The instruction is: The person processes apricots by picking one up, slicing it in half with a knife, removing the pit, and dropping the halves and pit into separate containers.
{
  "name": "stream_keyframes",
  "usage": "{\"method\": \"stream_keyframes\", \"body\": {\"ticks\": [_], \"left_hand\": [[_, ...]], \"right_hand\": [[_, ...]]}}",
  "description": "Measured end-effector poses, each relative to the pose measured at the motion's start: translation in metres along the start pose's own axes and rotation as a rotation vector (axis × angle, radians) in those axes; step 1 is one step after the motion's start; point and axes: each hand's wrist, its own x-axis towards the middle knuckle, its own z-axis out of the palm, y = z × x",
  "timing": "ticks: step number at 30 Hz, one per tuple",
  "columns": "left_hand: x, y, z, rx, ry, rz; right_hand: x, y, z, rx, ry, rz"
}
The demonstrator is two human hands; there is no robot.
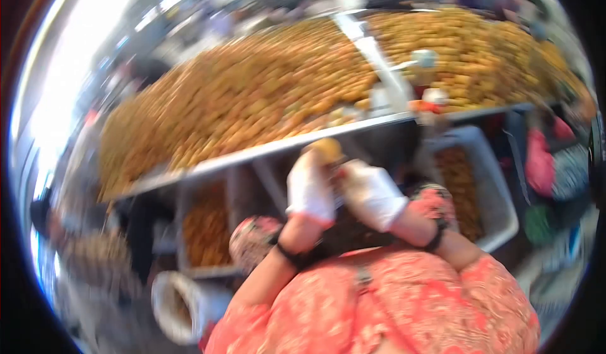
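Note:
Both of my hands wear white gloves and meet in front of my body, just below the near edge of a long table. My left hand point(309, 186) is closed around a round yellow-orange fruit point(327, 150), which shows above the fingers. Close against it, my right hand point(372, 193) is also closed. A small reddish bit shows between the hands, but blur hides what the right fingers hold. A large heap of similar yellow-orange fruit point(252, 95) spreads over the table beyond my hands.
A metal rim point(271, 150) runs along the table's near side; a pale divider point(379, 63) splits the heap. A tub point(499, 196) of orange-brown pieces stands right, a bin point(208, 270) of similar pieces left. A white bucket point(167, 303) is lower left. Blurred people surround the table.

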Motion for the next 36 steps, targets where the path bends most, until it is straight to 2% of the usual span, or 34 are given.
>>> {"method": "stream_keyframes", "body": {"ticks": [1, 2, 3, 4, 6, 7, 8, 9, 10, 13, 15, 16, 18, 19, 21, 23, 26, 28, 30, 31, 32, 34, 36], "left_hand": [[-0.007, 0.011, 0.015, 0.02, 0.082, -0.095], [0.006, 0.012, 0.009, -0.14, 0.137, -0.135], [0.006, 0.014, 0.016, -0.092, 0.221, -0.036], [0.013, 0.015, -0.001, -0.029, 0.128, -0.026], [0.001, 0.012, 0.016, 0.126, 0.03, 0.045], [-0.01, 0.01, 0.022, 0.312, -0.061, 0.11], [-0.016, 0.004, 0.024, 0.497, -0.161, 0.168], [-0.023, -0.002, 0.025, 0.66, -0.329, 0.295], [-0.035, 0.002, 0.035, 0.703, -0.354, 0.169], [-0.037, -0.006, 0.03, 0.625, -0.302, 0.098], [-0.044, -0.007, 0.036, 0.651, -0.278, 0.281], [-0.046, -0.011, 0.038, 0.652, -0.279, 0.285], [-0.047, -0.019, 0.041, 0.723, -0.249, 0.495], [-0.046, -0.022, 0.042, 0.64, -0.229, 0.458], [-0.049, -0.018, 0.045, 0.684, -0.181, 0.416], [-0.05, -0.013, 0.043, 0.723, -0.124, 0.374], [-0.047, 0.001, 0.036, 1.048, -0.173, 0.396], [-0.037, -0.011, 0.024, 0.931, -0.169, 0.409], [-0.035, -0.017, 0.022, 0.808, -0.186, 0.393], [-0.035, -0.017, 0.023, 0.7, -0.201, 0.266], [-0.037, -0.017, 0.023, 0.586, -0.215, 0.144], [-0.044, -0.019, 0.025, 0.525, -0.221, 0.041], [-0.043, -0.027, 0.024, 0.451, -0.193, 0.064]], "right_hand": [[-0.002, 0.001, 0.001, 0.071, 0.014, 0.013], [-0.004, -0.011, -0.006, -0.039, -0.031, 0.077], [-0.005, -0.019, -0.012, 0.034, -0.042, 0.11], [-0.005, -0.014, -0.011, 0.12, 0.034, 0.101], [-0.001, -0.027, -0.032, 0.128, 0.168, 0.137], [0.004, -0.028, -0.038, 0.173, 0.252, 0.073], [0.008, -0.019, -0.038, 0.08, 0.364, -0.037], [0.011, -0.013, -0.038, 0.041, 0.402, -0.068], [0.013, -0.011, -0.037, 0.004, 0.439, -0.095], [0.011, -0.008, -0.034, 0.051, 0.329, 0.024], [0.01, -0.012, -0.027, 0.125, 0.3, 0.094], [0.009, -0.013, -0.027, 0.185, 0.269, 0.168], [0.009, -0.014, -0.027, 0.223, 0.236, 0.242], [0.01, -0.009, -0.021, 0.292, 0.25, 0.242], [0.012, -0.007, -0.016, 0.44, 0.272, 0.241], [0.013, -0.011, -0.021, 0.353, 0.308, 0.235], [0.014, -0.016, -0.029, 0.236, 0.373, 0.212], [0.013, -0.01, -0.021, 0.193, 0.506, 0.01], [0.013, -0.008, -0.023, 0.122, 0.466, 0.047], [0.012, -0.003, -0.021, 0.111, 0.437, 0.061], [0.01, -0.003, -0.02, 0.227, 0.384, 0.107], [0.007, -0.017, -0.023, 0.357, 0.351, 0.234], [0.008, -0.011, -0.02, 0.252, 0.382, 0.206]]}}
